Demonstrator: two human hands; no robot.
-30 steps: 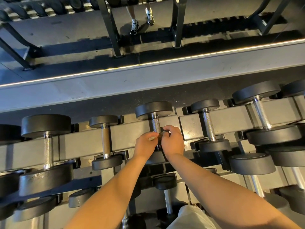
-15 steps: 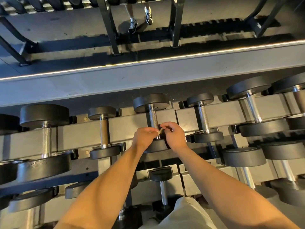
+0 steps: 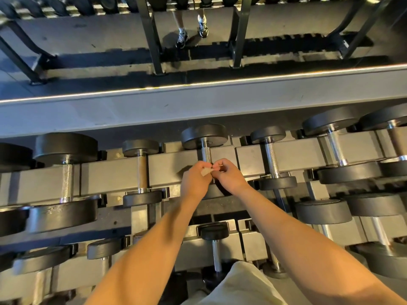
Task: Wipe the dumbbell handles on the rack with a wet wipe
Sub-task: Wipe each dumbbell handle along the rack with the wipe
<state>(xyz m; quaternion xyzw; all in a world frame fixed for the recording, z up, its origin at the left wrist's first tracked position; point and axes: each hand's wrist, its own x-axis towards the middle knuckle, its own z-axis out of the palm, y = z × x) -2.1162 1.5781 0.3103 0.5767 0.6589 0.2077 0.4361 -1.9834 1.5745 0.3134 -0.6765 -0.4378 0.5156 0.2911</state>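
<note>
Grey rack (image 3: 171, 170) fills my view. Both my hands, the left hand (image 3: 195, 181) and the right hand (image 3: 229, 176), still pinch the wet wipe (image 3: 206, 172), now lower on the dumbbell handle (image 3: 206, 154).

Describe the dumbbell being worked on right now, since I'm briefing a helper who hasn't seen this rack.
On the top shelf of the rack, find the dumbbell near the middle of the row. Both hands meet over the near end of its handle, left hand and right hand, pinching a small pale wet wipe. Its neighbours' handles are bare.
</note>
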